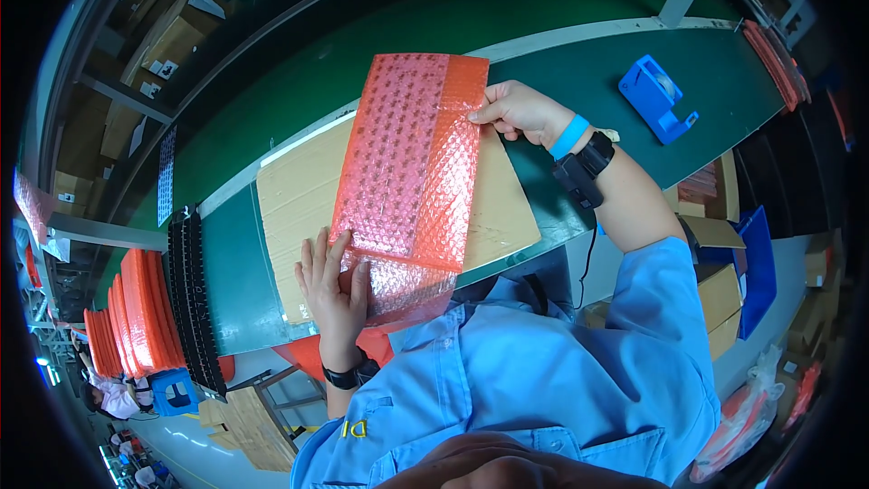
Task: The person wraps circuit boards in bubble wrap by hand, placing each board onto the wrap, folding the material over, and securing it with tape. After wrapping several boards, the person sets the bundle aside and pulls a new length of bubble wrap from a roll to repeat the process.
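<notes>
Pink bubble-wrap bag (412,172), long and flat, lying on a sheet of brown cardboard (502,208) that rests on the green surface (299,81); left hand (333,285) pressed flat on the bag's near end with fingers spread and nothing gripped, right hand (518,111) pinching the bag's far right edge between closed fingers. Left of the cardboard, a row of black parts (192,299) stands just beside a stack of orange bags (136,312). Well apart at the far right of the surface, a blue tape dispenser (656,95).
</notes>
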Demonstrator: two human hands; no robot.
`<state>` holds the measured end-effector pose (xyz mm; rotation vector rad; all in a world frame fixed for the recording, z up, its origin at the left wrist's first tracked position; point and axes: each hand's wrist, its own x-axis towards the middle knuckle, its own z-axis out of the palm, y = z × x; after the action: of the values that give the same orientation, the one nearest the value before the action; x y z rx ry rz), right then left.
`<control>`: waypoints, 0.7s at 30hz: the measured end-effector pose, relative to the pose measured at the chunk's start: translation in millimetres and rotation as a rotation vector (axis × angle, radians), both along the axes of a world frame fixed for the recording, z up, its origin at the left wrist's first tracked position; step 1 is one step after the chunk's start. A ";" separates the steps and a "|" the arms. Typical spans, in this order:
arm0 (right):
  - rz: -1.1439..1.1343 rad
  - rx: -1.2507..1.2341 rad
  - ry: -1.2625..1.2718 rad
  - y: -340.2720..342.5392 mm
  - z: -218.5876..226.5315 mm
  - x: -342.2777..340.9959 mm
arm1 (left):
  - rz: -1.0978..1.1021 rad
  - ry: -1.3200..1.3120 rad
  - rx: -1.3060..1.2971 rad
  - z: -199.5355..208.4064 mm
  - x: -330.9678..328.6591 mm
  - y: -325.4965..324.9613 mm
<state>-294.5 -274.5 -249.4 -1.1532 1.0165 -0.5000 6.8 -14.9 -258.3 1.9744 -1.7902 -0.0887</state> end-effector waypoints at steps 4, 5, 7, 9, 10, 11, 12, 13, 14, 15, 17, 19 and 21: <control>-0.028 -0.012 0.017 4.0 5.8 6.8 | 0.000 0.005 -0.002 -0.8 2.0 0.0; -0.035 -0.018 0.030 4.3 6.6 7.4 | 0.000 0.003 -0.003 -0.9 2.2 0.2; -0.038 -0.022 0.032 3.8 4.9 6.8 | 0.000 0.002 -0.005 -1.3 2.1 0.2; -0.043 -0.030 0.034 2.6 1.9 6.3 | 0.000 0.003 -0.004 -0.7 1.6 -0.3; -0.043 -0.030 0.035 1.7 0.5 6.5 | 0.000 0.004 -0.004 -0.6 1.5 -0.4; -0.048 -0.023 0.030 0.6 -0.9 7.0 | 0.000 0.004 -0.004 -0.5 1.4 -0.4; -0.053 -0.016 0.025 -0.5 -2.1 7.3 | 0.001 0.004 -0.001 -0.4 1.5 -0.5; -0.058 -0.009 0.021 -1.3 -2.5 7.2 | 0.001 0.003 0.001 -0.4 1.5 -0.6; -0.059 -0.010 0.021 -1.7 -2.1 6.2 | 0.001 0.002 0.003 -0.5 1.5 -0.8; -0.030 -0.002 0.010 -1.9 -1.2 4.3 | 0.000 0.002 0.002 -0.9 1.3 -0.8; 0.033 0.013 -0.015 -2.4 1.7 2.0 | 0.003 0.003 0.000 -1.0 1.8 0.1; 0.059 0.012 -0.013 -1.9 5.3 -0.3 | 0.005 0.003 -0.001 -0.6 1.8 0.6; 0.106 0.012 -0.007 -1.3 7.5 -3.2 | 0.006 0.002 -0.003 -0.4 1.0 0.4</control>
<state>-297.7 -275.8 -241.9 -1.1874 0.9458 -0.4123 7.8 -14.6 -258.8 1.9771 -1.7815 -0.0867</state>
